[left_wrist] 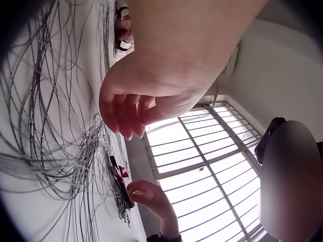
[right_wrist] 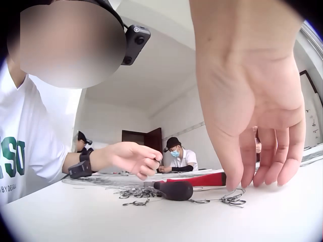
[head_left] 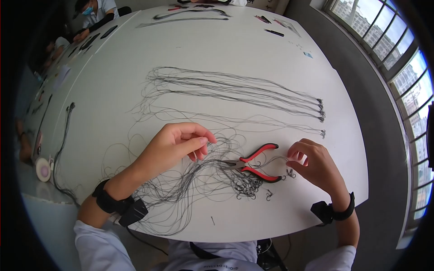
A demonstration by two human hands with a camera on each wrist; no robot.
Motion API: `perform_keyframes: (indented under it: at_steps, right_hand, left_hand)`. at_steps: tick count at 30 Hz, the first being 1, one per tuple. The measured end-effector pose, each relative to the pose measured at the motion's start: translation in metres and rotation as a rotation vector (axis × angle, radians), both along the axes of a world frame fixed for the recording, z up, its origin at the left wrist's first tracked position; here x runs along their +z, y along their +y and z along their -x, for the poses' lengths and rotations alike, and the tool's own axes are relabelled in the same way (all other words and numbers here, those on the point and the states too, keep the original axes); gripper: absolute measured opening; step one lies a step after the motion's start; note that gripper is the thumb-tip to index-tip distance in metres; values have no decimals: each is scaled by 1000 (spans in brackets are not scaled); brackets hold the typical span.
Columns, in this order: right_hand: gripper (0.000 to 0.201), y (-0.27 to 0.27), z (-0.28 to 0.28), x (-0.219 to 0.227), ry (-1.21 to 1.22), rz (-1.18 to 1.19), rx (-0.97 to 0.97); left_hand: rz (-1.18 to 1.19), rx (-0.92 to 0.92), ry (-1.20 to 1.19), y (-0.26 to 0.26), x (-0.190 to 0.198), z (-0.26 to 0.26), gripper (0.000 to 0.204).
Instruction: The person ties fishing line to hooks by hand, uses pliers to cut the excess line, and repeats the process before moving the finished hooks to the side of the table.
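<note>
A broad white table (head_left: 203, 49) spreads in front of you; the red-and-black pliers (head_left: 242, 165) are the landmark. Beyond them, long dark strands (head_left: 181, 82) lie in roughly parallel bundles, their hooked ends (head_left: 322, 110) gathered at the right. Left of the pliers and nearer to you, a loose tangle of strands (head_left: 187, 178) loops over the table, and part of it runs to the pliers' nose.

Your left hand (head_left: 181, 141) is above the tangle, left of the pliers, its fingers loosely bent and the thumb close to the index finger. Your right hand (head_left: 316, 165) is just right of the pliers, fingers bent down and thumb near the index finger beside a thin strand. You cannot tell from these views whether either hand pinches a strand. The pliers lie with handles spread, nose pointing left, and neither hand grips them.

A heap of small hooks (head_left: 247, 186) sits on your side of the pliers. A few hooks (head_left: 290, 173) lie just right of the handles, below your right fingertips.

Easing a single strand gently, close to its hook, would likely serve better than tugging, which could tighten loops or drag the heap. Keep fingertips off the hook points and strands clear of the pliers' handles.
</note>
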State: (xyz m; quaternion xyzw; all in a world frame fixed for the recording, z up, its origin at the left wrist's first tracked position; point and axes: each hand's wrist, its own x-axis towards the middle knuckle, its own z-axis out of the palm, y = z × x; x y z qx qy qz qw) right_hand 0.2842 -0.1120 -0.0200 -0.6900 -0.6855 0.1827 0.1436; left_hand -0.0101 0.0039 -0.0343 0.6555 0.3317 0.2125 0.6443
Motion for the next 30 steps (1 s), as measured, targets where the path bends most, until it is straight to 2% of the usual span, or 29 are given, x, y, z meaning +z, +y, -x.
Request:
perform_keyframes:
  at_steps: [5, 8, 11, 13, 16, 21, 24, 26, 27, 28, 30]
  right_hand:
    - [6, 1, 1, -5, -58, 3, 47]
    - [3, 2, 3, -7, 10, -74, 59]
    - [2, -1, 7, 1, 52, -122, -12]
    - [5, -8, 10, 7, -63, 3, -32]
    - [7, -15, 16, 5, -205, -25, -5]
    - [6, -9, 14, 0, -245, -61, 24]
    - [6, -3, 20, 12, -101, -126, 55]
    - [10, 0, 28, 24, 198, -101, 90]
    - [11, 1, 32, 29, 258, -74, 143]
    - [11, 2, 36, 34, 259, -75, 148]
    - [10, 5, 49, 42, 472, 43, 218]
  left_hand:
    - [50, -27, -22, -5, 1, -6, 16]
    - [57, -73, -35, -8, 1, -9, 16]
    - [44, -78, -26, -10, 1, -8, 16]
    - [45, -73, -25, -9, 2, -7, 17]
    - [53, -75, -21, -7, 2, -7, 17]
    - [63, -92, -21, -9, 1, -11, 17]
    - [58, -158, -44, -11, 0, -12, 19]
    - [87, -183, -156, -17, 0, -17, 26]
    - [104, -222, -230, -19, 0, -20, 35]
    - [102, -217, -229, -23, -1, -24, 35]
    - [-92, -246, -245, -30, -1, -32, 37]
